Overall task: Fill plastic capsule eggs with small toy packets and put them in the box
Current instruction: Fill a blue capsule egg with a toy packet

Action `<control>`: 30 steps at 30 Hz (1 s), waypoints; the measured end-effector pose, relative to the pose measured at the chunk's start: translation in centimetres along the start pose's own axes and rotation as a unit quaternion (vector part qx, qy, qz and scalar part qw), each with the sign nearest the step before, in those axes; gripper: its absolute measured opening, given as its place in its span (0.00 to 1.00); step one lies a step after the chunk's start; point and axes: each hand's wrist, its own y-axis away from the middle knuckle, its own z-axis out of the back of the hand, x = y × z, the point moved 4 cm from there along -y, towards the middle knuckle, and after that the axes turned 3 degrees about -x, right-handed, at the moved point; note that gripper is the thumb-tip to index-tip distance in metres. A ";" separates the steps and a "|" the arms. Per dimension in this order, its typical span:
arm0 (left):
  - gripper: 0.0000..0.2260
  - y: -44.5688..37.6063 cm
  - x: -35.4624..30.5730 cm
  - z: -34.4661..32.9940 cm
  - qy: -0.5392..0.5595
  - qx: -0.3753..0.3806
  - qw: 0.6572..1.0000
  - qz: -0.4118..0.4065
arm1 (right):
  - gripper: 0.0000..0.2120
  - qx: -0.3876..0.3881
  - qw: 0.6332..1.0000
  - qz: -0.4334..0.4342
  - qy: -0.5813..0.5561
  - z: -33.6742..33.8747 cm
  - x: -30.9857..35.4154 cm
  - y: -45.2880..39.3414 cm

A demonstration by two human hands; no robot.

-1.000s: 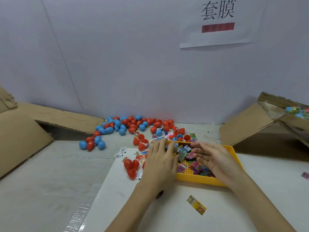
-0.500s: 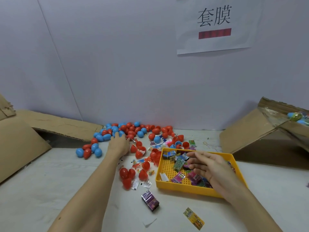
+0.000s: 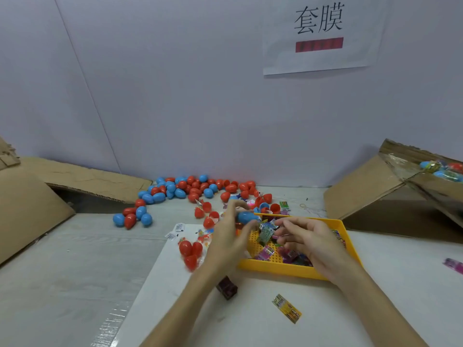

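Though blurred, head view: left hand (image 3: 229, 236) curled round a blue capsule egg (image 3: 246, 217) above the far left corner of the yellow tray (image 3: 280, 269); right hand (image 3: 304, 240) half curled over the toy packets (image 3: 266, 234), hold on one not discernible. Egg likely light, stiff, slick: best gripped round the middle. Packets probably thin, crinkly: best pinched at an edge

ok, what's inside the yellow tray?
The yellow tray holds small toy packets on its perforated floor. The right hand covers the middle and right part, so what lies under it can't be seen.
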 end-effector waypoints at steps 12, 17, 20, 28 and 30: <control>0.18 2.5 -1.4 -2.3 -0.077 0.030 0.989 -0.122 | 0.15 0.017 0.999 0.031 0.034 -0.6 0.3 0.7; 0.11 2.5 -1.5 -2.0 -0.049 0.004 0.992 -0.119 | 0.17 0.006 0.997 0.026 0.069 -1.1 0.3 0.7; 0.09 2.2 -1.1 -1.8 -0.023 -0.010 0.996 -0.083 | 0.11 0.017 0.996 0.042 0.079 -1.2 0.5 0.7; 0.18 1.7 -0.8 -1.3 -0.002 0.034 0.997 -0.064 | 0.15 0.021 0.993 0.061 0.100 -1.1 0.5 0.7; 0.15 1.8 -0.9 -1.3 -0.008 0.029 0.997 -0.074 | 0.16 0.016 0.994 0.059 0.092 -1.1 0.4 0.7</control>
